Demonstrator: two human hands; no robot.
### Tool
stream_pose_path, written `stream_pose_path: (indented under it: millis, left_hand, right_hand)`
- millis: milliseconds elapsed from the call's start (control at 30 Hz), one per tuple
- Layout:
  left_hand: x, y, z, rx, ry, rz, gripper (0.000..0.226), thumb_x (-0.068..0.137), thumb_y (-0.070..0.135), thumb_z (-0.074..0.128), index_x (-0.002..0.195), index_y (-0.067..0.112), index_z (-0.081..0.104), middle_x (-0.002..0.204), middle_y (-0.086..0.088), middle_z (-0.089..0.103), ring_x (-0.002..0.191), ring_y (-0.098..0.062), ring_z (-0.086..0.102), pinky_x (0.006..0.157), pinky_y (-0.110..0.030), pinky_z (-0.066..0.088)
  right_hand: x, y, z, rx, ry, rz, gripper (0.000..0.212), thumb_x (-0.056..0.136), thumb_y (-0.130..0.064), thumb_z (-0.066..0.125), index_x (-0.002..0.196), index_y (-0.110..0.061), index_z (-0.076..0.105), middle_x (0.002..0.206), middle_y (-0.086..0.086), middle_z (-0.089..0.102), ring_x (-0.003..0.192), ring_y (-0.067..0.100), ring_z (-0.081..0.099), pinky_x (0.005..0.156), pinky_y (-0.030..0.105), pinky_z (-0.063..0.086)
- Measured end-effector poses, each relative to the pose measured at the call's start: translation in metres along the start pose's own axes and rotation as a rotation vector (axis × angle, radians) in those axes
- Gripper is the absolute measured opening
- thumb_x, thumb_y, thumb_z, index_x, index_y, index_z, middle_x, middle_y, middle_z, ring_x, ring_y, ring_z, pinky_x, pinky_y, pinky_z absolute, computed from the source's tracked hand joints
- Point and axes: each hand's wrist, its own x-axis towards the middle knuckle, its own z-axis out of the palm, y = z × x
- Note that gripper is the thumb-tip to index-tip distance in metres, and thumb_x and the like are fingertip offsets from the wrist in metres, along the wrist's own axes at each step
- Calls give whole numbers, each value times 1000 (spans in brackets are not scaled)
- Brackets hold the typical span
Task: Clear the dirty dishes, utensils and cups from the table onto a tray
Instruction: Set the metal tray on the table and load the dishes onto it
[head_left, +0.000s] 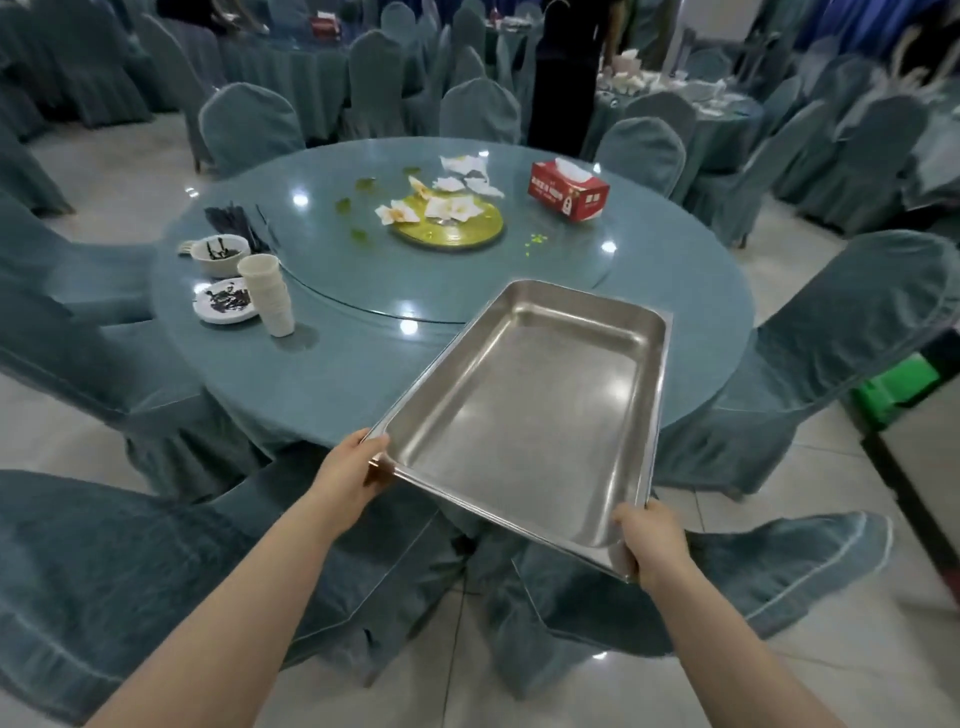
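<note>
I hold an empty steel tray (524, 415) over the near edge of a round table (332, 374). My left hand (358, 467) grips the tray's near left corner and my right hand (652, 540) grips its near right corner. On the table's left side stand a stack of white cups (267, 293), a white bowl (218, 254) with dark scraps, and a small white plate (226, 301) with dark scraps. Dark utensils (236, 221) lie behind the bowl. A yellow-green plate (452, 226) with crumpled napkins (452, 205) sits near the middle.
A red tissue box (569, 189) sits at the table's far right. A glass turntable (363, 260) covers the table's middle. Blue covered chairs (810, 353) ring the table, two right below my arms. A person in black (563, 78) stands behind. Other laid tables fill the room.
</note>
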Motion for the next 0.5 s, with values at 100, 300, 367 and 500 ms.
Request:
stream_pose_path:
  millis: [100, 300, 367, 500]
  left_hand:
    - [4, 1, 2, -38, -18, -23, 8, 94, 12, 53, 101, 11, 58, 81, -4, 57, 76, -15, 56, 77, -30, 51]
    - [10, 1, -10, -120, -82, -26, 20, 95, 11, 51, 114, 14, 57, 100, -4, 67, 99, -23, 63, 86, -34, 47]
    - [13, 0, -19, -172, -58, -38, 33, 95, 9, 53, 126, 11, 46, 107, -8, 62, 110, -32, 59, 89, -38, 46]
    - [12, 0, -38, -207, 0, -41, 51, 95, 9, 53, 142, 6, 33, 110, -10, 60, 101, -31, 61, 91, -41, 44]
  right_hand:
    - [-6, 4, 12, 54, 43, 50, 4, 83, -6, 51, 84, -10, 53, 86, 13, 60, 75, 27, 58, 64, 35, 49]
    - [-9, 11, 34, 113, 61, 147, 5, 85, -6, 52, 89, -8, 52, 93, 14, 58, 79, 26, 56, 71, 40, 52]
    - [-10, 8, 41, 143, 50, 170, 8, 86, -4, 52, 93, -6, 52, 90, 11, 58, 79, 24, 58, 59, 34, 51]
    - [-14, 4, 58, 165, 14, 216, 8, 84, -2, 51, 92, -2, 52, 84, 13, 57, 70, 23, 57, 49, 28, 47]
